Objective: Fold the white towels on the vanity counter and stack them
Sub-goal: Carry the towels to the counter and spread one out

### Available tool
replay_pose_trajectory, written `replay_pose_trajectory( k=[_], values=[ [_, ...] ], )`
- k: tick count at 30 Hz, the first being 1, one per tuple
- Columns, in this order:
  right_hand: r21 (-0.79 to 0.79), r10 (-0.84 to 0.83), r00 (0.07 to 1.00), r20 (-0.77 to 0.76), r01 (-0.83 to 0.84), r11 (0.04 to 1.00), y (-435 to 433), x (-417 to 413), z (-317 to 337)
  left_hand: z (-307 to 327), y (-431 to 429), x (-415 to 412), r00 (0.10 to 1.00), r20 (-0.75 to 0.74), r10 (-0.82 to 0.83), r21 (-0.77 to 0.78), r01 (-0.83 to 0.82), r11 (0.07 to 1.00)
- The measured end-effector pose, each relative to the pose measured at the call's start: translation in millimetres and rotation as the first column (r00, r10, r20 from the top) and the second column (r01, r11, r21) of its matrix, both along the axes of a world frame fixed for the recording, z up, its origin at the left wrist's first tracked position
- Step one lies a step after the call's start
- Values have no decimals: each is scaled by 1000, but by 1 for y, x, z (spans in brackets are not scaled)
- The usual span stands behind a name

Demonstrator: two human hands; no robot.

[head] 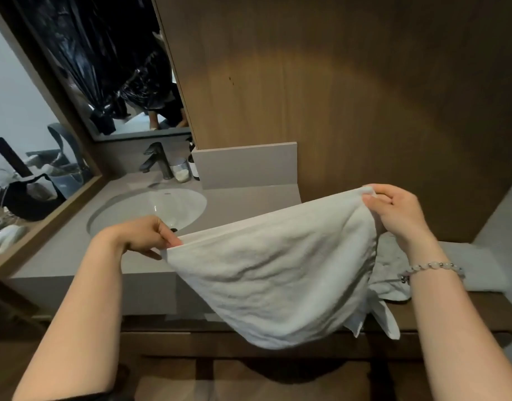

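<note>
You're pinching white towel at top corners, left hand & right hand; it's partly hiding second towel on worktop.

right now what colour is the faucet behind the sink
The faucet is dark, nearly black; the head view shows it.

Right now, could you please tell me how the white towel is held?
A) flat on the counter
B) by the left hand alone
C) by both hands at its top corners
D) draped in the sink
C: the left hand pinches one top corner, the right hand the other, and the white towel hangs between them.
</note>
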State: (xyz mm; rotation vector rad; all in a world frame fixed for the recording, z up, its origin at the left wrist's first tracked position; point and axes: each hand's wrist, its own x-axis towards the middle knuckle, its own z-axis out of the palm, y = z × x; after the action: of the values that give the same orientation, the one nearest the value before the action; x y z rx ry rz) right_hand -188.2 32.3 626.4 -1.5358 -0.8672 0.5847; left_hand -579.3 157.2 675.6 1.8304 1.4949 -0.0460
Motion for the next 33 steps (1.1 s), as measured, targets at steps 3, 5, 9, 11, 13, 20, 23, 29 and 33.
replay_pose_trajectory(
  k=[3, 5, 9, 11, 13, 20, 23, 29, 33],
  values=[
    [-19, -63, 998, -16, 62, 998, 18, 2, -13, -8, 7, -5, 996, 76, 35, -17, -34, 999],
    [-32, -98, 995, -17, 97, 995, 32, 1, -19, -10, 14, -8, 990, 134, 50, -7, -49, 999],
    [-65, -123, 991, -44, 120, 991, 70, -5, -27, -27, 47, -11, 1000, 19, 12, 90, -13, 996],
    [-82, -143, 988, -56, 138, 987, 95, -3, -31, -36, 70, -9, 997, 62, 52, 158, -62, 985],
    [-92, -167, 984, -56, 161, 983, 121, 1, -38, -48, 98, -6, 980, 180, 80, 189, -114, 975],
    [-174, -233, 973, 8, 230, 957, 214, 1, -77, -90, 213, 16, 883, 405, 238, 203, -341, 918],
    [-240, -236, 972, 16, 233, 943, 260, 0, -99, -104, 266, 29, 855, 425, 298, 192, -406, 893],
    [-303, -328, 940, -96, 286, 909, 309, 4, -143, -147, 338, 44, 893, 331, 303, 61, -341, 938],
    [-324, -351, 935, -53, 316, 892, 325, 14, -155, -175, 357, 58, 856, 336, 392, 6, -418, 908]
  ],
)
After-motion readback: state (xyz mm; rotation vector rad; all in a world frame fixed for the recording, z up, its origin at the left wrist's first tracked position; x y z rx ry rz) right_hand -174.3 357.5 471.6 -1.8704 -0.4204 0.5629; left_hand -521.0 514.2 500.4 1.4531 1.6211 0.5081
